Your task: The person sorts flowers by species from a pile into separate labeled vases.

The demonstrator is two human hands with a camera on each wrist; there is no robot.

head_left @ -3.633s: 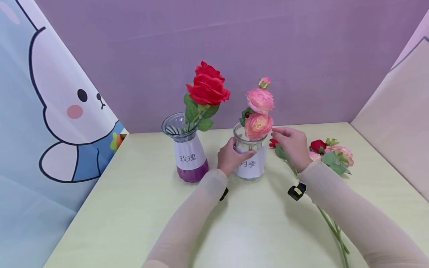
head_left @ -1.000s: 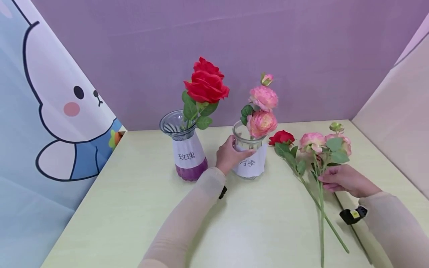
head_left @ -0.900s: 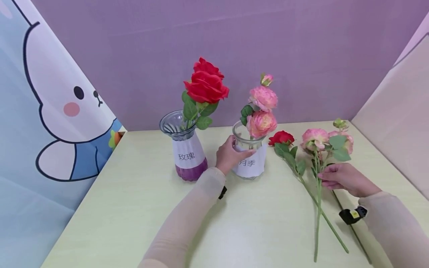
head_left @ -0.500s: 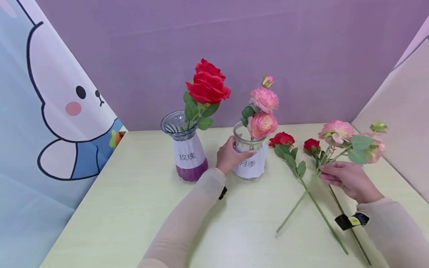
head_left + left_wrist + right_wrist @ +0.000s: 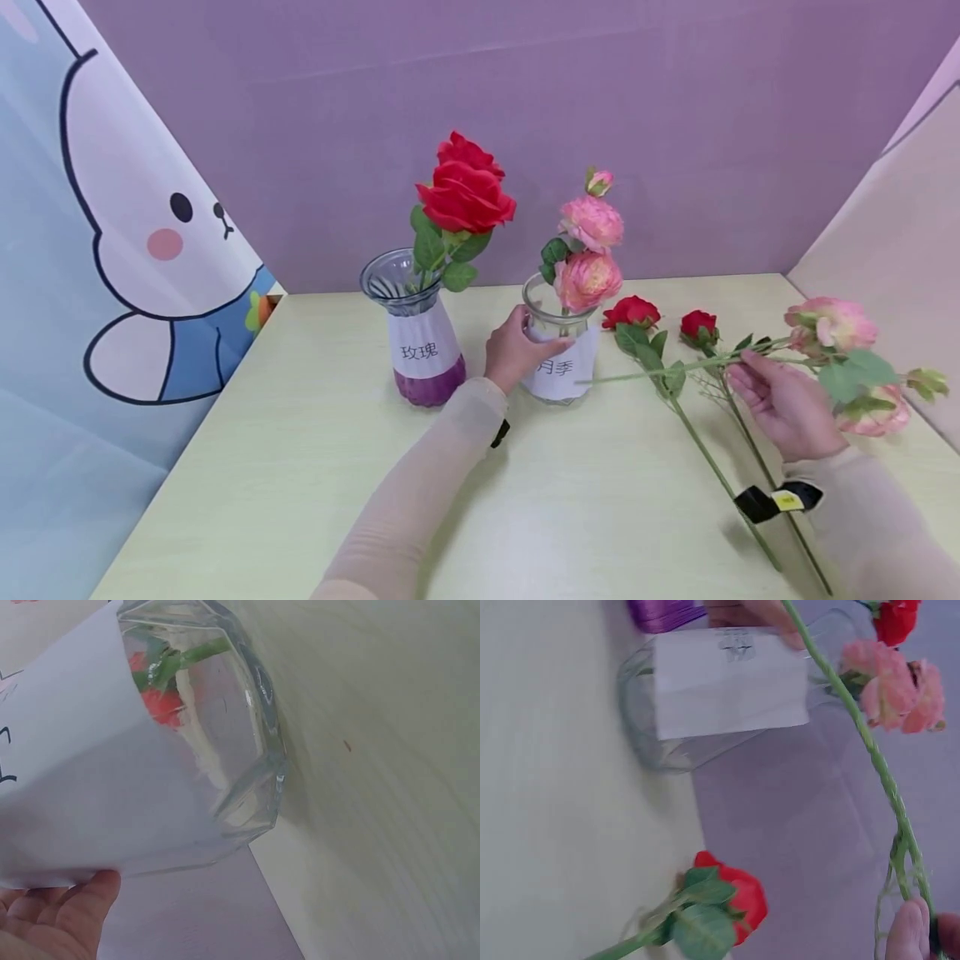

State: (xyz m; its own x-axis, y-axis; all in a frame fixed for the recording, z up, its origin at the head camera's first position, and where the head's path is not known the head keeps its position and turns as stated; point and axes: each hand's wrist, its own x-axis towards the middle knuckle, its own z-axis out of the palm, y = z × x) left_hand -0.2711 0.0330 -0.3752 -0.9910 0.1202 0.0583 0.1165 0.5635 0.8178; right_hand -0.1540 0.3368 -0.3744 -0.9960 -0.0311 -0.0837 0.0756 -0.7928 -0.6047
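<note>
Your left hand [image 5: 517,350] grips the labelled jar [image 5: 561,367] near centre frame; your right hand [image 5: 791,408], at right, pinches a pink flower [image 5: 843,323] by its stem, blooms toward the right edge.

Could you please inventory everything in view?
Table: one, pale, below
Vase: one, purple base, left
Jar: one, clear, centre
Labels: two, white, vase, jar
Tall roses: two, red, vase
Upright spray: one, pink, jar
Loose roses: two, red, table
Held spray: one, pink, right
Backdrop: one, purple, behind
Side panels: two, rabbit-print left, pale right
Wrist cameras: two, black, wrists
Sleeves: two, beige, arms
Left hand: one, gripping jar
Right hand: one, pinching held spray
</note>
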